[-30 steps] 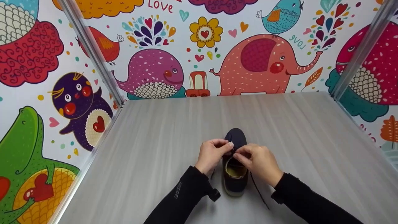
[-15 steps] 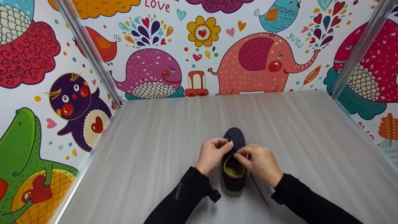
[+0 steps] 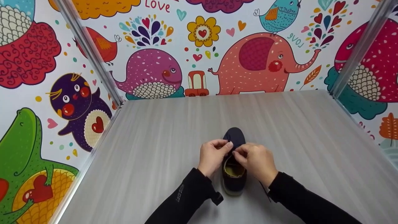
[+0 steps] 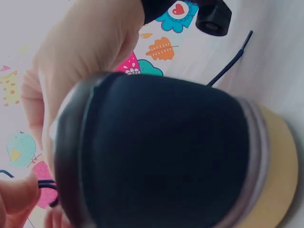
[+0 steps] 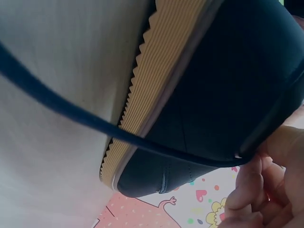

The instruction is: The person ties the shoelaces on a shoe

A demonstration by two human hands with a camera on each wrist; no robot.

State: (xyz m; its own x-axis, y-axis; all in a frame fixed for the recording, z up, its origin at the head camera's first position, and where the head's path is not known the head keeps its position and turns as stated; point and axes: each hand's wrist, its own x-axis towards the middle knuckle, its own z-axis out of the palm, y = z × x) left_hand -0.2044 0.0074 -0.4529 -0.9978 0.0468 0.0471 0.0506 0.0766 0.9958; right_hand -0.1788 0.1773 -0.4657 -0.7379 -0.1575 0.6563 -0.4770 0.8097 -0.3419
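A dark navy shoe point(image 3: 234, 183) with a yellowish insole stands on the table, its toe pointing away from me. My left hand point(image 3: 212, 157) pinches a shoelace between thumb and forefinger at the left side of the lacing. In the left wrist view a lace loop point(image 4: 47, 184) sticks out from that thumb. On the other side, my right hand point(image 3: 258, 161) holds lace between thumb and fingertips, just over the front of the shoe opening. A loose lace end point(image 3: 265, 190) hangs beside the right wrist. In the right wrist view a lace point(image 5: 95, 122) crosses the ribbed tan sole point(image 5: 161, 71).
The shoe is on a grey wood-look table point(image 3: 161, 130). Printed cartoon walls point(image 3: 205, 56) rise at the back and both sides, joined by metal corner posts point(image 3: 90, 53).
The right hand has turned and its wrist shifted slightly left, so the loose lace end is now partly behind it. The left hand and shoe have barely moved.
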